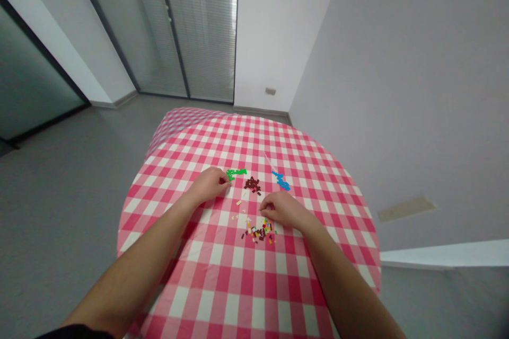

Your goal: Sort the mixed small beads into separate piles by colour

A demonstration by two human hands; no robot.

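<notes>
Beside a small pile of green pieces (pixel 237 172), which look like tiny building bricks, my left hand (pixel 210 185) has its fingertips pinched together. My right hand (pixel 283 208) is curled closed just above a mixed pile of small pieces (pixel 260 232) in brown, yellow, white, red and green. Whatever either pinch holds is too small to make out. Between the hands lie a heap of dark brown pieces (pixel 252 185) and, below it, a few scattered cream pieces (pixel 238 203). Blue pieces (pixel 281 181) form a pile beyond my right hand.
The round table wears a red-and-white checked cloth (pixel 222 286). Past its far edge are glass doors (pixel 199 26) with blinds and a white wall with a socket (pixel 270 91). Another wall (pixel 421 90) runs along the right, and grey floor (pixel 59 212) shows at left.
</notes>
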